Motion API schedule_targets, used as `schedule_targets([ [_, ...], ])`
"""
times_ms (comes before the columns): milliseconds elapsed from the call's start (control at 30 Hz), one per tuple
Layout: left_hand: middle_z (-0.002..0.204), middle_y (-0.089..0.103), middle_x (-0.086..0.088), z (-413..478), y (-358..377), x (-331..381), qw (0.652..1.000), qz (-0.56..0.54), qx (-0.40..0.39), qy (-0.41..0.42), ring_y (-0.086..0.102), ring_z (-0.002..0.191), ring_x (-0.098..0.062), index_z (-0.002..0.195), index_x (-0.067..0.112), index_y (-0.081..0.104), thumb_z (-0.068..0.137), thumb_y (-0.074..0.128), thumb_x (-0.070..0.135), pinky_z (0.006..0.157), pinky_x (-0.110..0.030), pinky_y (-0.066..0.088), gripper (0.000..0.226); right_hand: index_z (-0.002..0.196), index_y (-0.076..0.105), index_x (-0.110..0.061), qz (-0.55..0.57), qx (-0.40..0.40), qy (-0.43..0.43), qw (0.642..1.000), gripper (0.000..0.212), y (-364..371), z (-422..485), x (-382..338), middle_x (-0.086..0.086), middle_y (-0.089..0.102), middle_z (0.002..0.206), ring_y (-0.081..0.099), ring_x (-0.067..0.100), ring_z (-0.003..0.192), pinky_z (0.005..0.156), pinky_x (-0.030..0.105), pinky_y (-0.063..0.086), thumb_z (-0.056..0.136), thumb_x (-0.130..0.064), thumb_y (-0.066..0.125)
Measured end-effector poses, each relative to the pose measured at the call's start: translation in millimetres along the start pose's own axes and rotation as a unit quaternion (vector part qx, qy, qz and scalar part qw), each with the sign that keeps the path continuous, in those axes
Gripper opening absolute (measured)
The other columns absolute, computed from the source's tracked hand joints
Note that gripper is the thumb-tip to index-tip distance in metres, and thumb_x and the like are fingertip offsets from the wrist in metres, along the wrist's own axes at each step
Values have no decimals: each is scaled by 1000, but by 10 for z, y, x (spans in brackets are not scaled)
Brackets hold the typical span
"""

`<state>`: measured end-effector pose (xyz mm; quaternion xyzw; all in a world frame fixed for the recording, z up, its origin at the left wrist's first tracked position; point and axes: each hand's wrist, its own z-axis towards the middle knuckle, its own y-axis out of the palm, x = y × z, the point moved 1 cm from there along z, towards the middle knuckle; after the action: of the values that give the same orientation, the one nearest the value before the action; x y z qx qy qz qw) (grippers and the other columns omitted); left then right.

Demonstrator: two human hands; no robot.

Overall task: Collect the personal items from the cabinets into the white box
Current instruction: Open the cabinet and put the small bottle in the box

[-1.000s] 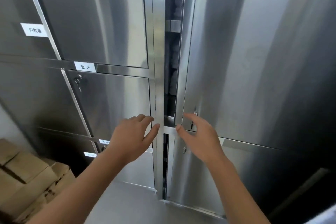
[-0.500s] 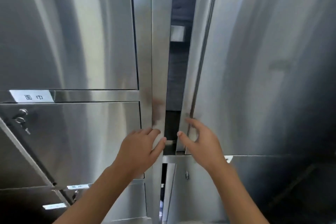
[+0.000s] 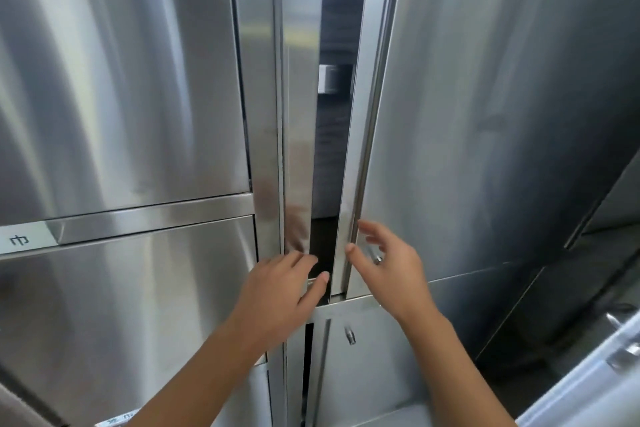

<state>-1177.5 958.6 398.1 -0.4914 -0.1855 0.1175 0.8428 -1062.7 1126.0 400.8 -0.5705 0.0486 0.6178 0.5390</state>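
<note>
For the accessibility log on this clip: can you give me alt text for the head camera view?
Two bare hands reach toward a stainless steel cabinet door that stands slightly ajar, showing a dark gap; the left hand rests at the gap's lower edge and the right hand spreads open by the door's edge. Both hands are empty. A closed door lies to the left.

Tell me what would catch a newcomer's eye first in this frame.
Two bare hands meet at centre: the left hand rests on the steel post, and the right hand spreads over the edge of the tall right cabinet door. That door stands ajar, showing a dark gap with a shelf edge inside. A white label sits at far left.
</note>
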Motion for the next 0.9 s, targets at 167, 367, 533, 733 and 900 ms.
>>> schedule_targets([
  [167, 133, 58, 7, 162, 51, 90, 997, -65, -24, -18, 58, 113, -14, 142, 28, 42, 96, 28, 63, 90, -29, 47, 60, 138, 56, -39, -41, 24, 1, 999, 57, -207, -82, 37, -25, 61, 134, 54, -6, 120, 89, 5, 37, 87, -62, 62],
  [367, 160, 25, 5, 417, 283, 284, 977, -195, -56, -60, 40, 139, -19, 153, 37, -2, 90, 35, 70, 107, -46, 43, 81, 146, 48, -37, -67, 53, 0, 996, 64, -598, -97, 156, -20, 53, 145, 47, 4, 135, 108, 28, 40, 88, -60, 64],
  [533, 159, 28, 2, 497, 405, 430, 973, -217, -13, -78, 31, 143, -16, 155, 31, -4, 88, 44, 68, 113, -42, 36, 91, 148, 47, -35, -68, 57, -3, 996, 65, -861, -73, 301, -20, 51, 147, 43, 2, 137, 107, 20, 32, 89, -55, 66],
  [733, 161, 22, 10, 560, 504, 583, 968, -230, -18, -103, 28, 145, -10, 154, 37, -8, 84, 44, 75, 116, -41, 33, 95, 148, 47, -36, -65, 49, -15, 997, 65, -1060, 66, 466, -20, 52, 146, 44, 3, 137, 105, 20, 31, 89, -56, 66],
  [900, 160, 25, 14, 721, 609, 795, 959, -260, -23, -106, 33, 143, -8, 154, 43, -1, 85, 49, 72, 114, -42, 36, 89, 147, 47, -37, -57, 37, -30, 997, 67, -1241, 111, 614, -19, 53, 146, 44, 2, 136, 106, 22, 33, 87, -62, 62],
])
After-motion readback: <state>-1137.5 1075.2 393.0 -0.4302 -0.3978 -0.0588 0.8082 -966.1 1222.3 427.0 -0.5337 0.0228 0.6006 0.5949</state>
